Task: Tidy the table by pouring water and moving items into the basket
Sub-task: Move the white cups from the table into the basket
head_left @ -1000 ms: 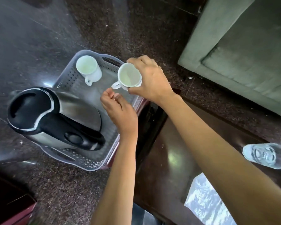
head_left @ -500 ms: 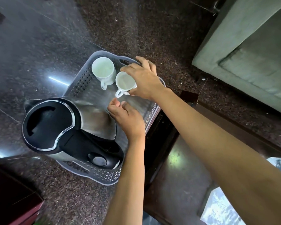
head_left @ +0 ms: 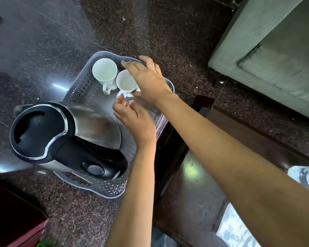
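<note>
Speckled floor (head_left: 177, 32) holds basket (head_left: 114, 190); right hand (head_left: 146, 79) fingers pinch unmarked cup (head_left: 126, 82), left hand (head_left: 135, 120) fingers curled.

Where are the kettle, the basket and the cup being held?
kettle (head_left: 96, 125), head view, on its steel body.
basket (head_left: 103, 190), head view, on the near perforated wall.
held cup (head_left: 126, 81), head view, on its inside.

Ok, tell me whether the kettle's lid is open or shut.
Shut. The kettle stands in the basket with its black lid lying flat, flush within the chrome rim.
</note>
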A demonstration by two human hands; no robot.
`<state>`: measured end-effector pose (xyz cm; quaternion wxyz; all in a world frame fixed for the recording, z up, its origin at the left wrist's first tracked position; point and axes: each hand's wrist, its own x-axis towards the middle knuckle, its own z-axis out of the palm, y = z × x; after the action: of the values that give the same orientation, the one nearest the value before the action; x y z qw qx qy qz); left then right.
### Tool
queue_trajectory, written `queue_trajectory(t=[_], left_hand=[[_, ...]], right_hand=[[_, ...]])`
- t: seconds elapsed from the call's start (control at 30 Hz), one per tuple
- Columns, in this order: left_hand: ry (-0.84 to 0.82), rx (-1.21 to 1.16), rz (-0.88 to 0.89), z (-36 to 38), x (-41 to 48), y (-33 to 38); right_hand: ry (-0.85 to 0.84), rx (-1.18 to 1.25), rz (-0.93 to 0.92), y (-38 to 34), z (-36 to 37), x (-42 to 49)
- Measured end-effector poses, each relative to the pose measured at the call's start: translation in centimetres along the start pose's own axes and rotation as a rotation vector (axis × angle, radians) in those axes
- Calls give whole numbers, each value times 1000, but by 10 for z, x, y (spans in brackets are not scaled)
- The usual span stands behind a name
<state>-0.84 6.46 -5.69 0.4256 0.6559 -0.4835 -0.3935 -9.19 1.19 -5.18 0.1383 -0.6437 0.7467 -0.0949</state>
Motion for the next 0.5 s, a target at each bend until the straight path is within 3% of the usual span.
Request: queue_trajectory(t=[0.3, 0.5], left_hand=[[-154, -12, 229, 9, -78, 13], [-334, 45, 277, 24, -156, -4]], right_hand=[[433, 260, 182, 53, -25, -101], [408, 219, 451, 107, -19, -218]])
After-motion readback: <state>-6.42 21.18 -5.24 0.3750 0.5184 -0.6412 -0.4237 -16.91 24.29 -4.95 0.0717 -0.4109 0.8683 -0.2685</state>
